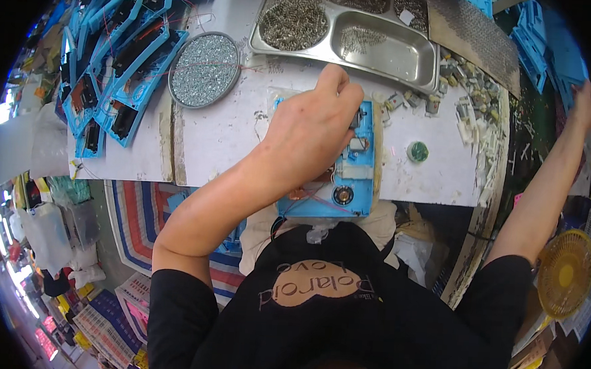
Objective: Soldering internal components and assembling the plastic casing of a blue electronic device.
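Note:
My left hand (312, 126) is closed above a blue plastic casing (358, 208) on the bench in front of me, its fingertips curled down and pinched together. Whatever it holds is hidden behind the fingers. The casing contains a small round speaker (342, 195), thin wires and small electronic parts; my hand covers its left half. Stretched far to the right, my right hand (585, 106) grips the edge of a blue plastic shell (564, 57) beside a stack of similar blue shells (530, 46).
A steel compartment tray (408, 77) of screws stands at the back, near a round dish (204, 69) of small silvery pieces. Blue casings with wires (124, 75) pile up at the left. Small connectors (470, 107) lie scattered at right, near a green round object (417, 151). A yellow fan (566, 273) stands lower right.

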`<state>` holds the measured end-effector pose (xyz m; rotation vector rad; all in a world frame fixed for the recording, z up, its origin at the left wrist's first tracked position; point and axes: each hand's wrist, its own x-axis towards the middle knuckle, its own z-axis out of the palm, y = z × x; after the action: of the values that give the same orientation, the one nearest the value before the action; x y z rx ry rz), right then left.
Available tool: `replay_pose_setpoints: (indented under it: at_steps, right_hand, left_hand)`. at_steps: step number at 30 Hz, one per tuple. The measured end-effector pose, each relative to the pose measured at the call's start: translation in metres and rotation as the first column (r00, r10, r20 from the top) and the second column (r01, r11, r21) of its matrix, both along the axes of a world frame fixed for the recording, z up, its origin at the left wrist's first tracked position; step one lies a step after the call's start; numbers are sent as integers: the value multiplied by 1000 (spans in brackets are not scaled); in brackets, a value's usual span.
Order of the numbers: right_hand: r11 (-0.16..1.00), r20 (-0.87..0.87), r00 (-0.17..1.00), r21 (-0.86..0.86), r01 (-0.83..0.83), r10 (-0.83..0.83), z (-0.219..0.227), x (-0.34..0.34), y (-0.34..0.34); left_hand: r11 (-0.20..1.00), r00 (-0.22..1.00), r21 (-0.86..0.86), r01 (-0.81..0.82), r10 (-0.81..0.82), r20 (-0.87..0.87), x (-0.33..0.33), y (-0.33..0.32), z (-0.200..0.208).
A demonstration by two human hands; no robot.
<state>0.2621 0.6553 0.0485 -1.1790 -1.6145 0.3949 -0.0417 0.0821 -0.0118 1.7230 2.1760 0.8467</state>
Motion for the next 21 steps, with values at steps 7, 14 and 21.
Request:
replay_pose_setpoints:
  at_steps: [7,14,21]
  right_hand:
    - [722,-894,334,-16,-692,299,-15,33,-351]
    - [161,-865,423,-393,-906,271,-45,-87,-482]
    - [505,23,600,-567,-651,800,-63,-65,-514]
  left_hand:
    - [987,968,159,-27,-14,252,-2,-9,5]
    - [979,291,140,-152,-91,952,5,-50,35]
    - [969,895,-41,-242,240,376,14,-88,4]
